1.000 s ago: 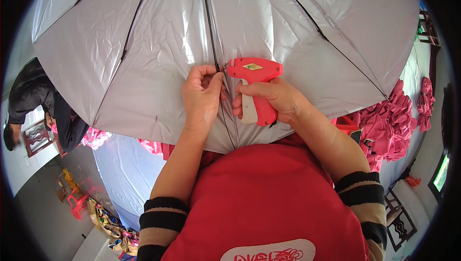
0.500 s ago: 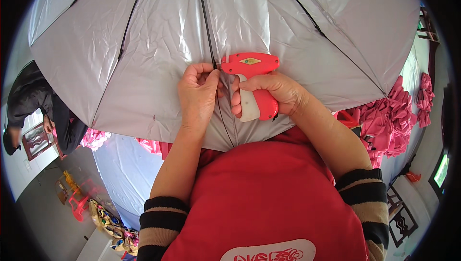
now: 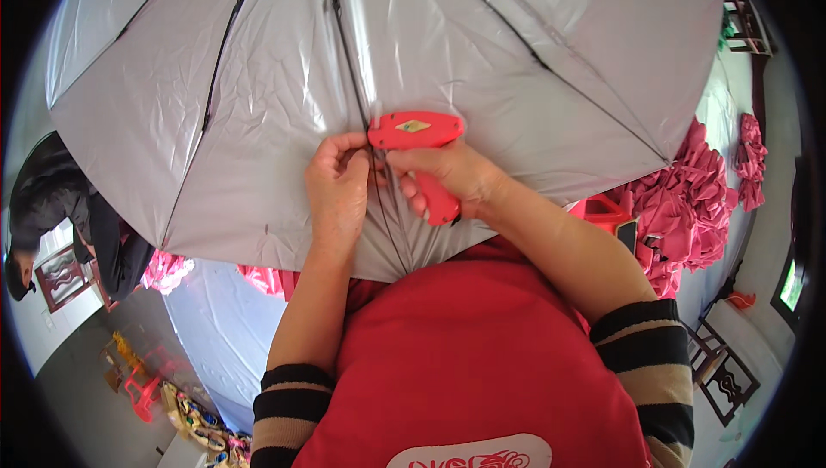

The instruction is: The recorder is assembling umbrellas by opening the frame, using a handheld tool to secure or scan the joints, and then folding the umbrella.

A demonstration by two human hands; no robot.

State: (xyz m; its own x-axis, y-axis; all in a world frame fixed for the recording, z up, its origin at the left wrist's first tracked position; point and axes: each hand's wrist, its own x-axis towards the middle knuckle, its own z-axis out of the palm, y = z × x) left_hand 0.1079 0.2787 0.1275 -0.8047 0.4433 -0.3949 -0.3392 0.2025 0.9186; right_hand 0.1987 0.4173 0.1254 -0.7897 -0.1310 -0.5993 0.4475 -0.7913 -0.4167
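An open umbrella (image 3: 258, 158) with a silver-grey inside spreads before me, its black ribs running toward its edge. My right hand (image 3: 469, 177) is wrapped round the handle of a red tagging gun (image 3: 439, 130) with a diamond-shaped label. The gun's front end points left and meets the middle rib (image 3: 346, 46). My left hand (image 3: 334, 197) pinches the rib and cloth just below that end, thumb and forefinger together. Whatever small piece lies between these fingertips is hidden. The gun's white trigger is covered by my right fingers.
Bunched pink cloth (image 3: 684, 218) lies at the right, beside a red plastic container (image 3: 602, 212). At the far left is a person in dark clothes (image 3: 64, 201). A red stool (image 3: 142, 395) stands at lower left, near a pale blue sheet (image 3: 219, 322).
The umbrella has shifted left in view. The tagging gun has moved left and slightly down, its front now against the rib. My right fingers have closed over the white trigger.
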